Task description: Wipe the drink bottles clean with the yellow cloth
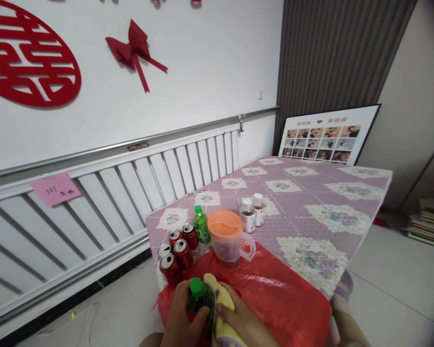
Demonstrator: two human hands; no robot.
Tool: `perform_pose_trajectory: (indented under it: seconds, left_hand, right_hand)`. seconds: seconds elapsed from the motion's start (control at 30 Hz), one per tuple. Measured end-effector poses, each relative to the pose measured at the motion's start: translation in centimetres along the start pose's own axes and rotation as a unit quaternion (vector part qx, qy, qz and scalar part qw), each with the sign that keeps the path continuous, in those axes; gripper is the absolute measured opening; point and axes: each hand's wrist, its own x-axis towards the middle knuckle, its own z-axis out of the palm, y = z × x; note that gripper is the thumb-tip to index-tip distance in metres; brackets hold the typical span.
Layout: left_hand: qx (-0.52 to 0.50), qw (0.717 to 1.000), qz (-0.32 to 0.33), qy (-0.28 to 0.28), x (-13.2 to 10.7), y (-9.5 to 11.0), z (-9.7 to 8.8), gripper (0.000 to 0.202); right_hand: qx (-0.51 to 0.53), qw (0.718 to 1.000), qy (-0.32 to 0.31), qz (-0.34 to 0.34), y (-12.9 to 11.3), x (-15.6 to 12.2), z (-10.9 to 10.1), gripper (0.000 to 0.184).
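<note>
My left hand [184, 315] is wrapped round a green-capped plastic bottle [198, 294], held upright over a red plastic bag [275, 294]. A yellow cloth [224, 320] is gripped in my right hand [242, 315] and pressed against the bottle's right side. The bottle's lower part is hidden by my fingers and the cloth. Just beyond stands a clear plastic pitcher [226, 250] with an orange lid, its handle to the right. Beside it is a second green bottle [201, 226] with a green cap. Several opened drink cans [183, 253] stand in a cluster on the left.
Two white-capped clear jars [248, 217] stand right of the pitcher on a purple floral tablecloth [292, 212]. A white radiator [130, 188] runs along the wall on the left. A photo board [325, 130] leans behind the table. Part of a leg shows by the table's right edge.
</note>
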Motion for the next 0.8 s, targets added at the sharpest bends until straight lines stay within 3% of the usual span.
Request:
perform_pose_trajectory:
  seconds: [0.17,0.3,0.57,0.7,0.8]
  left_hand:
    - [0.005,0.999,-0.011,0.050,-0.4,0.0,0.6,0.049]
    - [0.013,1.000,-0.013,0.009,-0.2,-0.7,0.4,0.051]
    - [0.012,1.000,-0.001,-0.003,-0.1,-0.5,-0.2,0.048]
    - [0.017,1.000,-0.008,0.009,-0.2,-1.0,0.0,0.052]
    - [0.006,0.999,-0.006,0.039,-0.5,-1.2,0.7,0.058]
  right_hand:
    - [0.015,1.000,0.007,0.011,0.4,-0.1,0.3,0.070]
    - [0.030,1.000,0.002,-0.008,0.9,-0.2,0.4,0.069]
    - [0.120,0.993,-0.021,-0.003,0.5,-1.2,-0.4,0.079]
    - [0.207,0.978,-0.036,-0.002,-0.2,-2.2,-0.9,0.092]
    - [0.210,0.978,-0.008,0.007,0.2,-2.7,-1.8,0.087]
